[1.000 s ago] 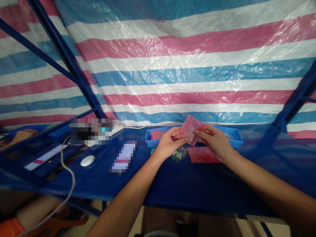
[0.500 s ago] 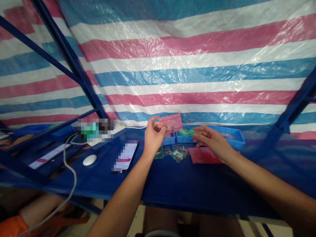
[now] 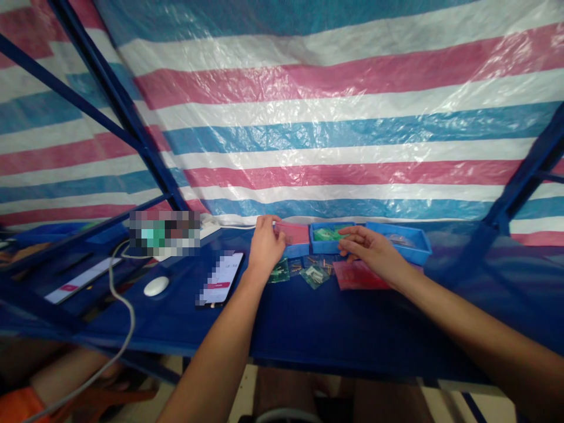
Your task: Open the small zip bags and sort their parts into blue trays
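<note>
On blue table (image 3: 335,329), small clear parts bags (image 3: 314,275) are lying before three blue plastic trays (image 3: 325,247). Left hand (image 3: 267,242) is blocking one end; can't tell if it's pinching the pink plastic bag (image 3: 295,234) in the left tray (image 3: 298,251), long axis running left-right. Right hand (image 3: 369,249) is hovering, fingers loosely spread.

This seems to be a simple workshop: a blue metal frame (image 3: 145,153) rises at both sides of the blue table (image 3: 335,329), and behind the table hangs a striped plastic sheet (image 3: 335,135), like a wall. On the back part of the table are three blue trays (image 3: 321,247) and small clear bags (image 3: 315,275) of little parts. To the left of the table, part of another person (image 3: 66,373) is seen.
</note>
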Available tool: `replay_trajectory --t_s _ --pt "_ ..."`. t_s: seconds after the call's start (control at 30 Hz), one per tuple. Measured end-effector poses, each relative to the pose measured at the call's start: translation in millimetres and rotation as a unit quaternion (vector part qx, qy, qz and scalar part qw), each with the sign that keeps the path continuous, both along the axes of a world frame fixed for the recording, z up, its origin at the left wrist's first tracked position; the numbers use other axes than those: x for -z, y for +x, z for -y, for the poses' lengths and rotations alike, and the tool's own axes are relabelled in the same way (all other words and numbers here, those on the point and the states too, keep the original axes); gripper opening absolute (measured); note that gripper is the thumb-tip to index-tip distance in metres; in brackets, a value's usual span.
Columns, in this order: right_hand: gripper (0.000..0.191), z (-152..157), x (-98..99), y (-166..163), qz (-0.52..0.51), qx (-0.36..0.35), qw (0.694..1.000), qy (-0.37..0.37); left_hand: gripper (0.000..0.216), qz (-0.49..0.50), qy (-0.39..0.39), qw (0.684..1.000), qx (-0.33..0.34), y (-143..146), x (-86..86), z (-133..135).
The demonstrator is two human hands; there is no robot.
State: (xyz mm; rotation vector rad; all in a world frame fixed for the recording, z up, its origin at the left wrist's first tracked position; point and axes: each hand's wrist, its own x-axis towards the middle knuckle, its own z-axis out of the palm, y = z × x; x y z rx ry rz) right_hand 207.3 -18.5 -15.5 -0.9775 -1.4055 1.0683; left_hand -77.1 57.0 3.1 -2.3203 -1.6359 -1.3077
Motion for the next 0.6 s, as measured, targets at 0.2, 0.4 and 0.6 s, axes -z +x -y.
replay_trajectory --t_s 0.2,0.4,0.6 --pt "0.045 2 0.6 -3 0.02 -0.01 1.0 0.012 0.022 -0.018 -0.03 0.998 -0.045 -8 -1.3 -3" --pt "0.038 4 1.4 -3 0.07 -0.01 0.997 0.04 0.019 -0.093 -0.042 0.995 -0.009 -6 3.5 -3" --pt "0.026 18 -1.2 -6 0.302 -0.013 0.933 0.195 0.016 -0.135 -0.01 0.99 -0.041 -1 1.8 6"
